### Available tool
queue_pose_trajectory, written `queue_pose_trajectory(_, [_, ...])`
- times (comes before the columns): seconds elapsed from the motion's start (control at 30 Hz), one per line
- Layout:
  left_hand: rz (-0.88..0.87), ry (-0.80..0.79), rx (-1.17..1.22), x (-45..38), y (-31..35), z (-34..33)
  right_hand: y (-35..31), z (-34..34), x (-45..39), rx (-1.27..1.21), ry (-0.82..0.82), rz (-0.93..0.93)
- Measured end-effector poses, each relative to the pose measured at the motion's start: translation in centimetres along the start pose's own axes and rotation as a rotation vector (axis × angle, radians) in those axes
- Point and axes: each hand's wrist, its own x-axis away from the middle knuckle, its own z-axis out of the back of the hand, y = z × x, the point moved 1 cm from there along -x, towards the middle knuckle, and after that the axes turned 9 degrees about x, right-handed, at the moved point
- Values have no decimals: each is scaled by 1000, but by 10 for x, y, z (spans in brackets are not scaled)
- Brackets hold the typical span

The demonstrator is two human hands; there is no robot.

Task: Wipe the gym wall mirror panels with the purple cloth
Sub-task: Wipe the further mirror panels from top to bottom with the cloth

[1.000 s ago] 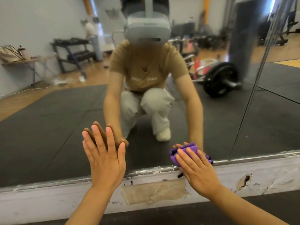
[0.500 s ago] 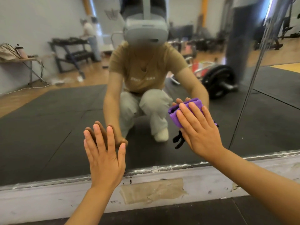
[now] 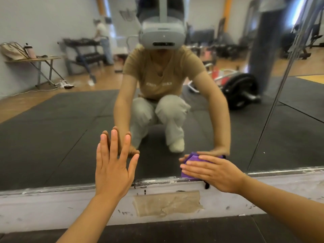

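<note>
The wall mirror panel fills most of the view and reflects a crouching person in a headset. My left hand lies flat on the glass near its lower edge, fingers straight and spread. My right hand presses the folded purple cloth against the mirror's bottom edge, fingers straight and pointing left. Most of the cloth is covered by the hand; a dark loop hangs below it.
A metal trim strip runs along the mirror's foot above a scuffed white baseboard with a taped patch. A vertical seam divides the panels at right. Black floor mat lies below.
My right hand has swept the cloth from higher on the glass back down to the bottom edge and turned sideways. The left hand has stayed flat on the mirror.
</note>
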Motion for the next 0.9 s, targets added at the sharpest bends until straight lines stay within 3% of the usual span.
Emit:
queue_pose_trajectory(0.07, [-7, 5, 1, 0, -2, 0, 22, 10, -19, -17, 87, -150])
queue_pose_trajectory(0.2, [-68, 3, -26, 3, -12, 4, 64, 33, -71, -77, 328, -627])
queue_pose_trajectory(0.33, [-112, 9, -51, 4, -25, 10, 52, 37, -90, -119, 382, -788])
queue_pose_trajectory(0.43, [-118, 14, -81, 4, -33, 13, 16, 25, -90, -127, 349, -740])
queue_pose_trajectory(0.6, [-102, 23, -74, 7, -40, 13, -69, 7, -64, -124, 116, -370])
queue_pose_trajectory(0.77, [-80, 39, -50, 7, -43, 14, -72, 9, -62, -146, 29, -346])
queue_pose_trajectory(0.9, [-83, 52, -45, 8, -43, 10, -25, 25, -94, -179, 199, -464])
